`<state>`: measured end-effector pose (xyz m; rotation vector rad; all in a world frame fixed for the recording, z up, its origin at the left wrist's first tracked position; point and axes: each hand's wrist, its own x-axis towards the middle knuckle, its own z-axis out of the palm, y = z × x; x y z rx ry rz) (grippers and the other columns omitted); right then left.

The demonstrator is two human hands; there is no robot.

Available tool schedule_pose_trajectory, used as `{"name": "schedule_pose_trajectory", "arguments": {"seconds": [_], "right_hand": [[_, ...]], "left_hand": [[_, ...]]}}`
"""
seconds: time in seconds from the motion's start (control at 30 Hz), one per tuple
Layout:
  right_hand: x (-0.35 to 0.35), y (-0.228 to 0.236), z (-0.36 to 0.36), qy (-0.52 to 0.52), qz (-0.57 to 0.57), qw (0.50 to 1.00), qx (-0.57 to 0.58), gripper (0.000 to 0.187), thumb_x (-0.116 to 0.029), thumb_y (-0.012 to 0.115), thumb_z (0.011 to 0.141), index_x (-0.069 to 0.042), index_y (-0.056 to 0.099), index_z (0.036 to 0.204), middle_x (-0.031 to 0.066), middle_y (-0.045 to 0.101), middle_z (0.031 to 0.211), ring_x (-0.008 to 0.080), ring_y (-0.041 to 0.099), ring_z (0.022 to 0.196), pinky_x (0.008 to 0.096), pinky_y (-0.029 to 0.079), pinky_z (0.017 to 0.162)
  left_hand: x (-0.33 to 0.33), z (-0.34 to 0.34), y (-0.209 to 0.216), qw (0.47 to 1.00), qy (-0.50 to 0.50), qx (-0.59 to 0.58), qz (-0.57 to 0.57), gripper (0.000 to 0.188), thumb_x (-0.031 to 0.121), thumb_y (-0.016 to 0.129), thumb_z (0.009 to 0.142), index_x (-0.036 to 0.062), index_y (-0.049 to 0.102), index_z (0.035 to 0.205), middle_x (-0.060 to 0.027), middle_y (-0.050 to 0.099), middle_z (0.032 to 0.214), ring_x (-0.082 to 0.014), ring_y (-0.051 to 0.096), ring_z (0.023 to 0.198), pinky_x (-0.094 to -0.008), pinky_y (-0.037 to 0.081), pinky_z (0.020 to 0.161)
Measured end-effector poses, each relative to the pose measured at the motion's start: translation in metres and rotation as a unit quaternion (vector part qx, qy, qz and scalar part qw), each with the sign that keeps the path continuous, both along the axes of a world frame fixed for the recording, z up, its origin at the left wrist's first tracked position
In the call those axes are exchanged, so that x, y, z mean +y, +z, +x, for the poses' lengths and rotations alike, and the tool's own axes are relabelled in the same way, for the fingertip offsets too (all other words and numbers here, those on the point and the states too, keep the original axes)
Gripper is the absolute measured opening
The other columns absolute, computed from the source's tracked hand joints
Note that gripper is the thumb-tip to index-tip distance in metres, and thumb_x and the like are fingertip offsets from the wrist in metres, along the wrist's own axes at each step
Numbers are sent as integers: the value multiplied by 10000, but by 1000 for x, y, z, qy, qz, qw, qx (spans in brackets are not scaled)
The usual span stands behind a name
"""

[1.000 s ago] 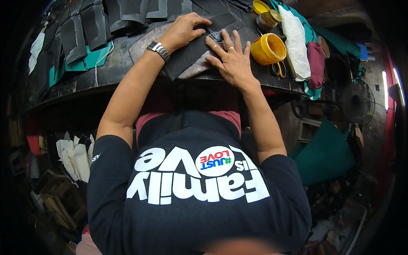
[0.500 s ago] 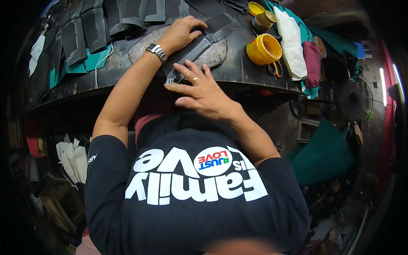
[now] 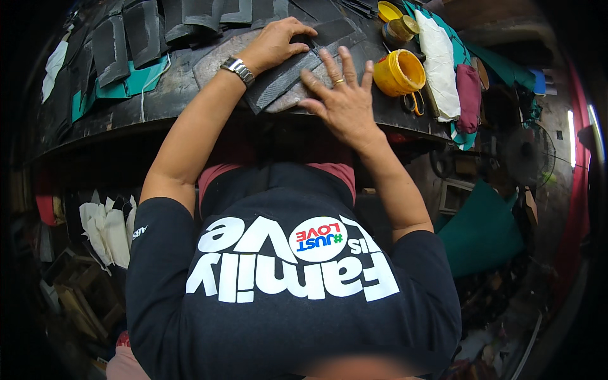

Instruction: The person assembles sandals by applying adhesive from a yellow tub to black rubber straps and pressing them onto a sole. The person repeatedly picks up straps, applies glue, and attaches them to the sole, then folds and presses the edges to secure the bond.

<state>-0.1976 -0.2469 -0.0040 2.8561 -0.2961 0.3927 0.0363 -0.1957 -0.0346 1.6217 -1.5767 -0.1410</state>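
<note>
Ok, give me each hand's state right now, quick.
Left hand: fingers bent at the black piece; whether it grips cannot be told.
Right hand: open, fingers spread, by the same piece; contact unclear.

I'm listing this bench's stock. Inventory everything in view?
Table: one, black, across the top
Slab: one, greyish, on table
Work piece: one, black, over slab
Black pieces: several, black, table's left
Green material: uncounted, green, partly beneath those
Pot: one, yellow, table's right
Scissors: one, orange handles, beside pot
Jar: one, brownish, beyond pot
Lid: one, yellow, beside jar
White roll: one, white, near pot
Maroon bundle: one, maroon, beside roll
Green sheet: one, green, right side
Fan: one, dark, far right
White sheets: several, white, lower left
Shirt: one, black, person's torso
Watch: one, silver, left wrist
Left hand, right hand: two, bare, at work piece
</note>
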Motion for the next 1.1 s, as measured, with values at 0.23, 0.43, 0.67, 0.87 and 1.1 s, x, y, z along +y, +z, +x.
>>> {"name": "schedule_pose_trajectory", "arguments": {"seconds": [0.23, 0.43, 0.67, 0.87, 1.1], "right_hand": [[48, 29, -11, 134, 223, 965, -34, 470, -531, 652, 901, -249, 684, 1275, 113, 456, 1518, 352, 372, 1437, 653, 198, 1157], [-48, 86, -41, -16, 265, 934, -240, 240, -267, 748, 888, -31, 741, 934, 145, 695, 919, 317, 642, 934, 411, 498, 824], [-122, 90, -56, -150, 89, 972, 155, 579, -640, 660, 863, -122, 791, 1086, 163, 693, 1093, 314, 590, 1038, 457, 448, 888], [-133, 79, -44, -184, 10, 957, 226, 716, -766, 589, 827, -112, 808, 1017, 149, 685, 1137, 285, 578, 1068, 444, 390, 930], [-121, 92, -57, -169, -70, 981, 58, 712, -722, 495, 920, -82, 808, 910, 136, 681, 902, 314, 636, 890, 484, 497, 788]], "left_hand": [[0, 0, 1, 1000, 3, -2, 29, 351, 135, 728, 884, 117, 700, 1233, -105, 679, 1161, -276, 653, 1096, -365, 513, 970], [3, 3, 33, 985, -147, 37, 82, 466, -30, 579, 865, 135, 680, 1288, -97, 667, 1217, -236, 632, 1139, -358, 470, 1040], [-10, -9, 48, 969, -2, -75, -235, 485, 2, 619, 908, 202, 633, 1350, -149, 630, 1297, -299, 654, 1126, -345, 546, 962], [-1, 2, 28, 981, 53, -136, -128, 649, -81, 471, 868, 160, 517, 1469, -243, 558, 1384, -386, 548, 1287, -398, 476, 1065], [12, 2, 36, 997, 16, -69, 2, 1038, 180, 850, 738, 132, 259, 1589, -302, 323, 1560, -437, 346, 1446, -420, 324, 1200]]}}
